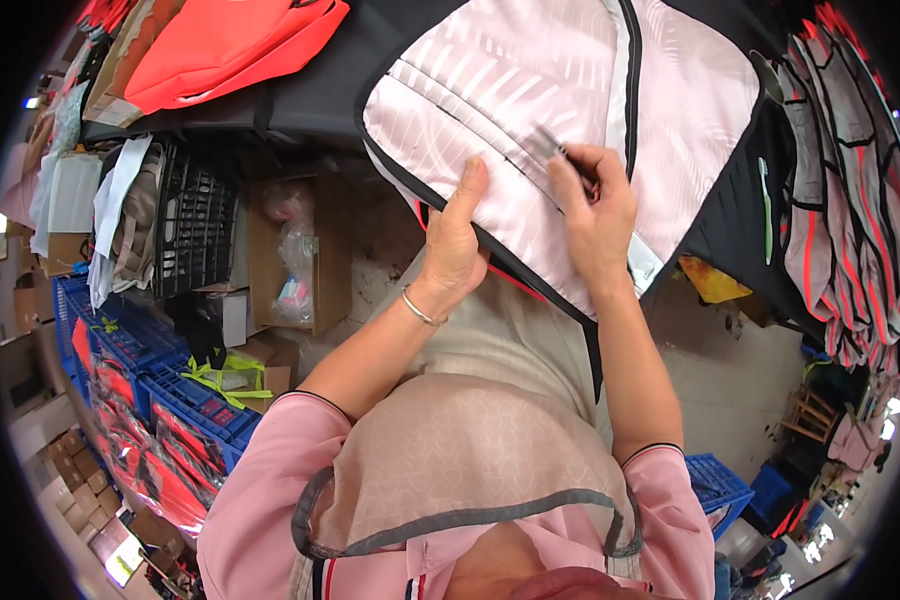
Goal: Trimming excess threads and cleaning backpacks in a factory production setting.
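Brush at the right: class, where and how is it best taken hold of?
Probably by its green handle, from the near side: the brush lies lengthwise, slim handle nearest, white head farthest away. The right hand is the closer one, though it holds a small blurred tool.

Holding lower-left edge of pale pink fabric panel [690, 90], black-bound, upper centre of frame, with left hand [455, 240], thumb on top. Pinching small metal tool [548, 142], motion-blurred, over panel's middle with right hand [600, 215]. Also seeing: orange-red fabric piece [235, 50] upper left, black plastic crate [198, 222] below it, blue crates [195, 398] lower left, red-trimmed grey panels [845, 190] bunched at right edge.
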### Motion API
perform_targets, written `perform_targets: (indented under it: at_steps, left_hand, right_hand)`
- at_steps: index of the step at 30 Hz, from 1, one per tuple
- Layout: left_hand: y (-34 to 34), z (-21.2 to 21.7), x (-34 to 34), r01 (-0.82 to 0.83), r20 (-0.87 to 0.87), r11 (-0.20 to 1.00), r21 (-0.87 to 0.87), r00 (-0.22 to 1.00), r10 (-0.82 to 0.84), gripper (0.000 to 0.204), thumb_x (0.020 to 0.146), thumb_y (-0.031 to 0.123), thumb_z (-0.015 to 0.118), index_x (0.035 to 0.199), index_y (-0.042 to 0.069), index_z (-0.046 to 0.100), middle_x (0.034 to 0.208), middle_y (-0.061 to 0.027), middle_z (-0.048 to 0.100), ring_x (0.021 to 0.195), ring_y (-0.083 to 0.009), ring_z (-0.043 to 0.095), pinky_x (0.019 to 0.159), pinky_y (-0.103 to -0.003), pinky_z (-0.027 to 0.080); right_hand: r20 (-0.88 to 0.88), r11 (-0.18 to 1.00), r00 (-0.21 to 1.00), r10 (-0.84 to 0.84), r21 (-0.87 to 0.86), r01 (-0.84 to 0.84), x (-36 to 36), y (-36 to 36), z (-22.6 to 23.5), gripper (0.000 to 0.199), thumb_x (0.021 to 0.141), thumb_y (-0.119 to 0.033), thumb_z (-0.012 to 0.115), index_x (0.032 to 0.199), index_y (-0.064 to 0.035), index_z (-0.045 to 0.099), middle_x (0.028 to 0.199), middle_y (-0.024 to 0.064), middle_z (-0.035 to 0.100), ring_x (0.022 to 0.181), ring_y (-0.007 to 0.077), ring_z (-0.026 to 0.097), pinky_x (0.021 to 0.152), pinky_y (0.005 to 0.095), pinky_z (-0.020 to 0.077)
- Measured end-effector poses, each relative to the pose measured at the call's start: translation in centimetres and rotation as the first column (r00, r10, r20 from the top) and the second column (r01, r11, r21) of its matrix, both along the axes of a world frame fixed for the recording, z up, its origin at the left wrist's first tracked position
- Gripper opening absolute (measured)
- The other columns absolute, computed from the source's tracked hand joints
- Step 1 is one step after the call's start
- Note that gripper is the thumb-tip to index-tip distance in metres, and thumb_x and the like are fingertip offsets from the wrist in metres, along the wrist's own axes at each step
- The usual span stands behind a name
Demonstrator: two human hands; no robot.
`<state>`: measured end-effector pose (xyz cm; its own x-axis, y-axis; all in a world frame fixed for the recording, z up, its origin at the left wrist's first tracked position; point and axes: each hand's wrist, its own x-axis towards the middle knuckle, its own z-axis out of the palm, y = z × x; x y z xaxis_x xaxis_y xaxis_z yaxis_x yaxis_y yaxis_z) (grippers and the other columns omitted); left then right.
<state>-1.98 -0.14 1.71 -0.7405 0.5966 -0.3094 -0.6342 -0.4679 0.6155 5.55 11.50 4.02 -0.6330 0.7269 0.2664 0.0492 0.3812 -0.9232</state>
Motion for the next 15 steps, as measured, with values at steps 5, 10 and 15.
perform_targets:
  at_steps: [5,10,15]
  left_hand:
    - [0.08,-0.08,0.22,0.035,0.047,0.994,0.099,0.998,-0.039,0.049,0.097,0.037,0.060,0.128,0.000,0.052,0.123,-0.0085,0.058,0.113,-0.0170,0.056,0.098,-0.035,0.046]
    - [0.30,0.00,0.21,0.007,0.057,0.996,0.093,0.998,-0.012,0.050,0.096,0.038,0.061,0.129,0.002,0.051,0.122,-0.0084,0.059,0.113,-0.0186,0.057,0.099,-0.036,0.046]
    - [0.31,-0.11,0.24,-0.004,0.074,0.996,0.087,0.997,-0.003,0.052,0.096,0.038,0.061,0.132,0.003,0.049,0.124,-0.0088,0.059,0.114,-0.0210,0.057,0.101,-0.038,0.045]
  right_hand:
    - [0.077,0.906,0.996,0.052,0.416,-0.080,0.51,-0.58,1.02,0.023,0.079,-0.013,0.077,0.096,-0.0027,0.064,0.082,0.0092,0.060,0.075,0.0265,0.059,0.066,0.0373,0.0469]
    - [0.159,0.858,0.986,0.042,0.500,-0.117,0.31,-0.28,1.14,0.022,0.080,-0.009,0.076,0.097,-0.0020,0.064,0.085,0.0090,0.061,0.076,0.0244,0.060,0.069,0.0346,0.0479]
    - [0.174,0.883,0.985,0.008,0.460,-0.088,0.48,-0.24,1.02,0.022,0.078,-0.013,0.077,0.094,-0.0039,0.064,0.082,0.0071,0.061,0.076,0.0254,0.058,0.068,0.0374,0.0453]
